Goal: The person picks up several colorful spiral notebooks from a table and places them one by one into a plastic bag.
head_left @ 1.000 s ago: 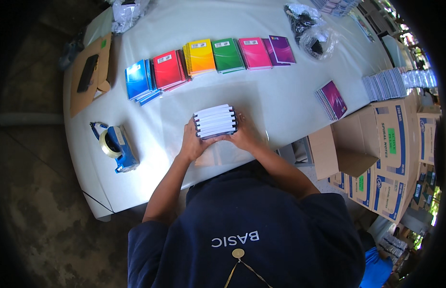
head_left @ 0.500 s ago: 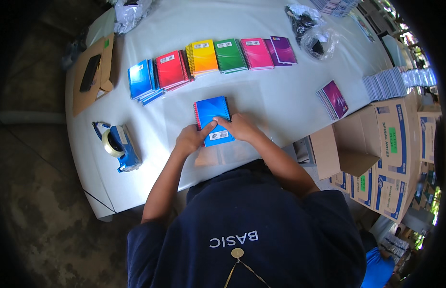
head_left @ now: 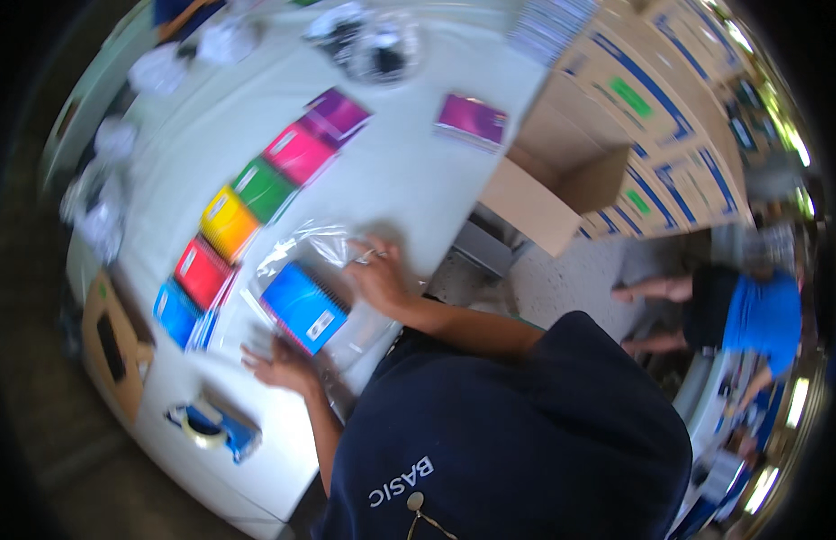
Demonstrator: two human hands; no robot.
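A blue spiral notebook (head_left: pixel 302 308) with a white label lies face up, a red-edged one showing beneath it. Clear plastic film (head_left: pixel 368 335) spreads under and around this stack, wrinkled and shiny along its far side. To the right of the stack, my right hand (head_left: pixel 382 277) has its fingers bent on the film, with a glint of plastic between them. On the near left, my left hand (head_left: pixel 284 367) rests low over the table beside the stack, fingers spread, apart from the notebooks. Motion blurs the picture somewhat.
Stacks of blue, red, yellow, green, pink and purple notebooks (head_left: pixel 230 223) form a slanting row beyond. A blue tape dispenser (head_left: pixel 221 430) stands left. Another purple stack (head_left: pixel 472 121) lies near an open carton (head_left: pixel 535 202). Behind, a person in blue (head_left: pixel 764 315) bends over.
My view has swung round, so the table looks turned. Both hands have let go of the notebook stack and moved apart, the right onto the film, the left to the near side.
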